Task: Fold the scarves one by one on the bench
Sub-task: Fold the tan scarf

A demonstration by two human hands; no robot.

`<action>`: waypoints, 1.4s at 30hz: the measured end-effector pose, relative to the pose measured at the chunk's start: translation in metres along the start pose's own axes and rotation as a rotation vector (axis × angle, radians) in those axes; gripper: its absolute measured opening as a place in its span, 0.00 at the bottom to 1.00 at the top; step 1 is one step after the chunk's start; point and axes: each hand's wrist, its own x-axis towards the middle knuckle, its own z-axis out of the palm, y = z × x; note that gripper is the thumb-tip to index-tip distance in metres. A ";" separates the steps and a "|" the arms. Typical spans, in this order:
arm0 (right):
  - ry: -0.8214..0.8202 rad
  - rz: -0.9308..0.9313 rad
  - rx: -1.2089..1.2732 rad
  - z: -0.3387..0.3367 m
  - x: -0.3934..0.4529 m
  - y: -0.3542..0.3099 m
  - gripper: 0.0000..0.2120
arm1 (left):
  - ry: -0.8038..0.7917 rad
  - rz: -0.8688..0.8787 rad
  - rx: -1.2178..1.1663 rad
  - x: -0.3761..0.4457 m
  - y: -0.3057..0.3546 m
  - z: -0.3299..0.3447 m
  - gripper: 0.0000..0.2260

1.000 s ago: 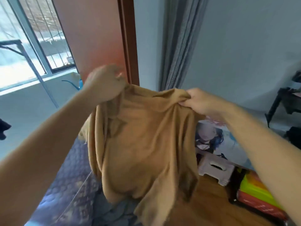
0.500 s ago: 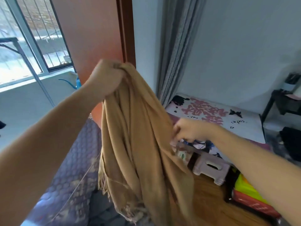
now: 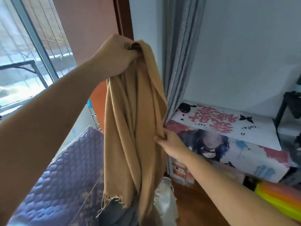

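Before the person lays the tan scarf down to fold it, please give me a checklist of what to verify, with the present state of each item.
1. Left hand grips the top of the tan scarf: ok.
2. Right hand pinches the scarf's right edge: ok.
3. Scarf spread flat: not ok, it hangs bunched in long folds.
4. Fringed end hangs free: ok.
5. Purple quilted surface below has room: cannot tell, partly hidden.

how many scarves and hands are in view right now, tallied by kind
tan scarf: 1, hanging from the left hand and pinched at its edge by the right hand
hands: 2, left hand and right hand
total: 3
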 end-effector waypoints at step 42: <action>1.160 -0.045 -0.521 -0.546 -0.089 -0.001 0.16 | -0.192 0.104 0.484 0.122 0.153 0.245 0.02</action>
